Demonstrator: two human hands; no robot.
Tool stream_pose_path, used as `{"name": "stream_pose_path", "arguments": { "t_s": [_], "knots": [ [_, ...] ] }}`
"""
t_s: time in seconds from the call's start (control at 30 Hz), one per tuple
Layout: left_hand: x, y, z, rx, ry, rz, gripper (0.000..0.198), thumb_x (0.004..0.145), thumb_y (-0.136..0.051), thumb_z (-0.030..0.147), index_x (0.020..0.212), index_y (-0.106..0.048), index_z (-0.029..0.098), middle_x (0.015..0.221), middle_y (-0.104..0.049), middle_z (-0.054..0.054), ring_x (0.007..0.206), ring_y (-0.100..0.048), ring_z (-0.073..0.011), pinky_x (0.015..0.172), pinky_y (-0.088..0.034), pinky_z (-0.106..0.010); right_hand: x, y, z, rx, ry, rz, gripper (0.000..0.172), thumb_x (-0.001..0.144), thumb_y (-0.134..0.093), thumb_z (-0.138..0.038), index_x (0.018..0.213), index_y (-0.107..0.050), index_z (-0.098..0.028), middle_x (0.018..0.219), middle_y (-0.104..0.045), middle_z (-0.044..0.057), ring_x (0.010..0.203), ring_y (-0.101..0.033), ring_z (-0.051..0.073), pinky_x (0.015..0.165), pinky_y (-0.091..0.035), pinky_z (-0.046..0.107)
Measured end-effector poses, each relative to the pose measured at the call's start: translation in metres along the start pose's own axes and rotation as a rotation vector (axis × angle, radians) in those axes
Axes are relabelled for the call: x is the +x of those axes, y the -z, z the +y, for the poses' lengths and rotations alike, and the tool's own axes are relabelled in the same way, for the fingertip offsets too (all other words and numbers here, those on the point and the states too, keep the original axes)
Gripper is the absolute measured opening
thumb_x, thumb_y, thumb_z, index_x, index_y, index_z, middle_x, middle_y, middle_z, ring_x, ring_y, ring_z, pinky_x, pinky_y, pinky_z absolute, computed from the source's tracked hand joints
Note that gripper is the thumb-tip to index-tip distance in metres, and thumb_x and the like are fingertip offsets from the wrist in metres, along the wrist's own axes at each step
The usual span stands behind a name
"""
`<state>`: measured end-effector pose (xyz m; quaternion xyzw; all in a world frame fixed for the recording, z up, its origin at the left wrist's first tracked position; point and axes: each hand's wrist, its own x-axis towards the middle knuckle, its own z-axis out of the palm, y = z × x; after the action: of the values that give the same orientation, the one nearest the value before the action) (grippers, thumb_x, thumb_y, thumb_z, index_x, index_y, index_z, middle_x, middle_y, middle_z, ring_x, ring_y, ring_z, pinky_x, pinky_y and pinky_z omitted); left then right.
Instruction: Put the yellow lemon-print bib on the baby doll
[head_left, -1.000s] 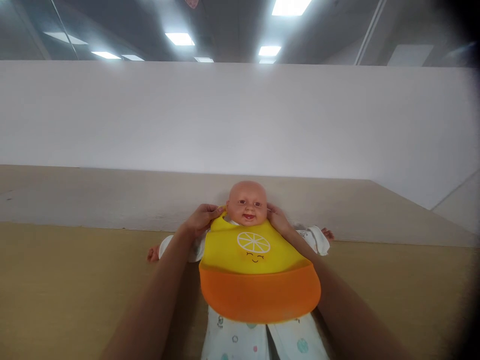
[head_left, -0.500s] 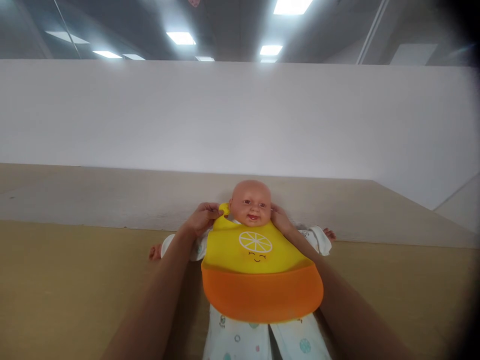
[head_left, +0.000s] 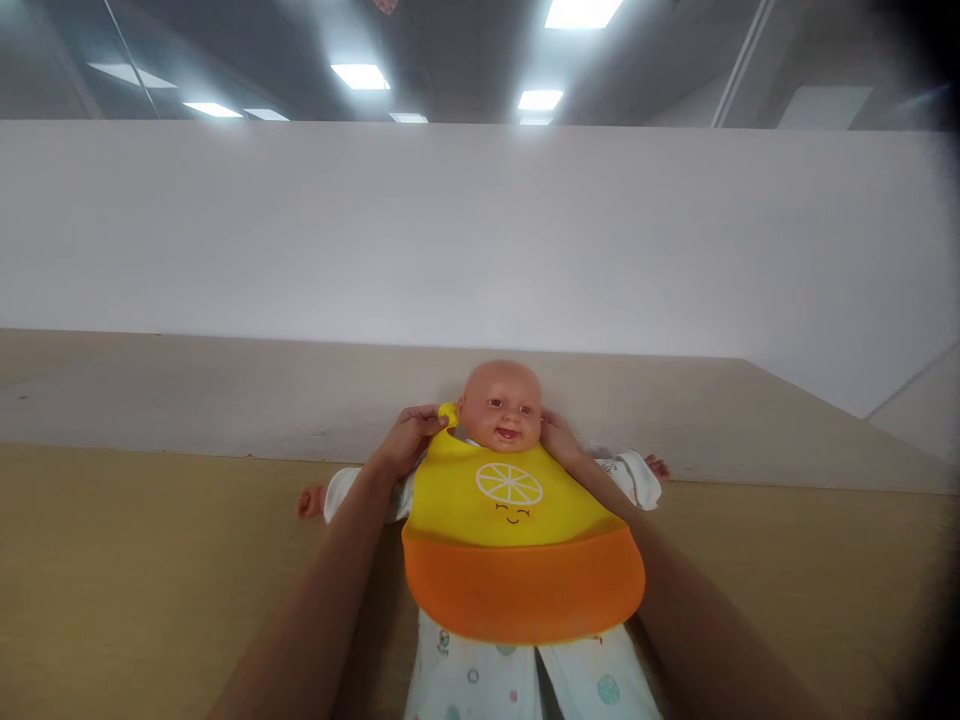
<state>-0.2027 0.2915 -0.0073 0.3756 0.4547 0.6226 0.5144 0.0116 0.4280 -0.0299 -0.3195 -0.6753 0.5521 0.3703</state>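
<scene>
A baby doll [head_left: 501,390] in white printed clothes lies on its back, arms spread. Over its chest lies a bib [head_left: 517,520], yellow with a lemon-slice print and an orange pocket along the bottom. My left hand [head_left: 411,436] is closed, pinching the bib's yellow neck strap beside the doll's head. On the other side of the neck, my right hand [head_left: 559,438] reaches in by the doll's cheek. Its fingertips go behind the head, so what they hold is hidden.
The doll rests on a tan wooden surface [head_left: 150,580] with a paler strip [head_left: 187,390] behind. A white partition wall [head_left: 465,230] stands beyond it. Ceiling lights [head_left: 360,77] show above the wall.
My left hand and forearm have shifted very slightly at the strap. The doll, the bib and my right hand look almost unchanged.
</scene>
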Motion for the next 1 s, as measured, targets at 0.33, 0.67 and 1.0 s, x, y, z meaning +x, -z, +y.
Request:
{"name": "stream_pose_path", "arguments": {
  "t_s": [0.33, 0.67, 1.0],
  "knots": [
    [-0.001, -0.008, 0.002, -0.024, -0.004, 0.041, 0.021, 0.057, -0.078, 0.024, 0.07, -0.068, 0.012, 0.06, -0.064, 0.0, 0.052, -0.056, -0.0118, 0.053, -0.04, -0.023, -0.002, -0.002, -0.004, 0.097, -0.033, -0.002, 0.032, 0.058, -0.06, -0.038, 0.081, -0.065, -0.017, 0.091, -0.073, 0.011, 0.082, -0.064, 0.027, 0.072, -0.05, 0.036],
    [0.004, -0.01, -0.004, 0.039, 0.06, 0.102, 0.016, 0.059, -0.072, 0.023, 0.072, -0.065, 0.015, 0.06, -0.065, -0.001, 0.053, -0.061, -0.0179, 0.053, -0.045, -0.028, -0.007, -0.003, -0.007, 0.369, -0.197, -0.139, 0.035, 0.062, -0.066, -0.032, 0.095, -0.065, -0.02, 0.096, -0.072, 0.006, 0.08, -0.065, 0.023, 0.075, -0.05, 0.036],
    [0.002, -0.024, 0.001, -0.135, 0.194, 0.085, 0.022, 0.065, -0.066, 0.027, 0.085, -0.066, 0.017, 0.069, -0.072, -0.005, 0.063, -0.068, -0.0247, 0.061, -0.053, -0.034, 0.005, -0.001, 0.002, 0.422, -0.182, -0.165, 0.036, 0.064, -0.067, -0.028, 0.099, -0.067, -0.02, 0.091, -0.073, 0.004, 0.08, -0.064, 0.022, 0.08, -0.051, 0.035]
  ]
}}
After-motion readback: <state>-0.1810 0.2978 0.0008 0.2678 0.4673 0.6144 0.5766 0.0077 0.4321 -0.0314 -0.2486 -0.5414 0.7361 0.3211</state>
